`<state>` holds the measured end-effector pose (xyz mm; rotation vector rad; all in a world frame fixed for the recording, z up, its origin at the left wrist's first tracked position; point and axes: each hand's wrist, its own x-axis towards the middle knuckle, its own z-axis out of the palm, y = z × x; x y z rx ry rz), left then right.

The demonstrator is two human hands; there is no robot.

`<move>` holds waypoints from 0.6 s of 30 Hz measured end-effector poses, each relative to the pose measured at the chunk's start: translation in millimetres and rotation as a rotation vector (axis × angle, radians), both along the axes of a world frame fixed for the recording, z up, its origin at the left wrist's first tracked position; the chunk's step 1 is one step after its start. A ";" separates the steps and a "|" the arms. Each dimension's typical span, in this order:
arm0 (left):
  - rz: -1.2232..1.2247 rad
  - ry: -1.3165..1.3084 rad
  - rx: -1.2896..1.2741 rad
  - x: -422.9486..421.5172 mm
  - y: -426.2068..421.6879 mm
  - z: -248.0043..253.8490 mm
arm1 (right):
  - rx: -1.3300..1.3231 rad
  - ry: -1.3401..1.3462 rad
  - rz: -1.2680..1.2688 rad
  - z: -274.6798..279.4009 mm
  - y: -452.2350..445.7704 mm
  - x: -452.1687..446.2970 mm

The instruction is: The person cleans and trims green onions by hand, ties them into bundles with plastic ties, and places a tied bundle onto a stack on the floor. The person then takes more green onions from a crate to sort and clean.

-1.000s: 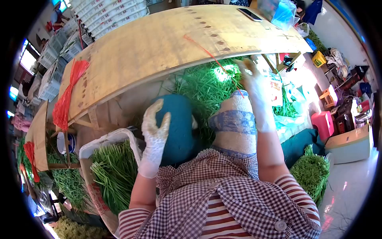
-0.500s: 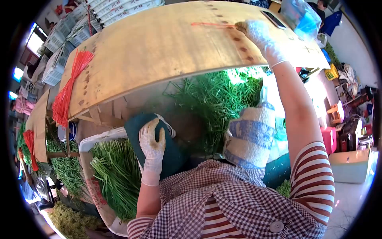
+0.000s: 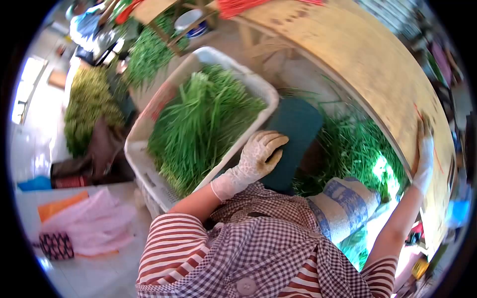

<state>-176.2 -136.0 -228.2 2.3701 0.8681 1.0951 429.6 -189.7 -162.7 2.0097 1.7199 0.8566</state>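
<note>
My left hand [image 3: 256,160], in a whitish glove, rests on the dark teal cover [image 3: 293,141] over a knee, thumb apart from the curved fingers and nothing held. On the wooden table [image 3: 382,64], at its right part, my gloved right hand [image 3: 425,146] lies with fingers stretched out. A thin red string [image 3: 437,159] shows on both sides of that hand, partly hidden by it. Beside my left hand stands a white basket [image 3: 136,149] with long green stalks [image 3: 191,129] inside.
Loose greens [image 3: 367,149] lie under the table edge, beyond the striped cloth [image 3: 345,208] on the other knee. Red strings [image 3: 241,7] hang at the table's near end. A bucket [image 3: 191,22], a person [image 3: 85,25], yellow-green bundles [image 3: 92,109] and pink cloth [image 3: 94,223] are farther left.
The view has swung left, bringing the basket to the middle. My right hand has gone from above the greens to the tabletop with the string. My left hand stays on the knee.
</note>
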 end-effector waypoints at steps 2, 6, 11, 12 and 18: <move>0.135 -0.012 -0.140 -37.4 -25.4 -8.7 | 0.064 0.120 0.161 3.9 -11.7 -17.6; 0.491 -0.022 -0.253 -121.0 -39.0 -59.9 | 0.427 0.593 -0.077 33.9 -1.8 -84.3; 0.912 0.271 -0.178 -203.9 59.7 -93.5 | 0.613 1.275 0.090 57.8 32.1 -253.7; 0.902 0.396 -0.159 -208.3 81.4 -96.3 | 0.510 1.275 0.161 38.7 41.8 -283.5; 0.824 0.509 -0.115 -223.2 165.4 -103.4 | -0.079 1.247 0.555 23.6 95.9 -493.4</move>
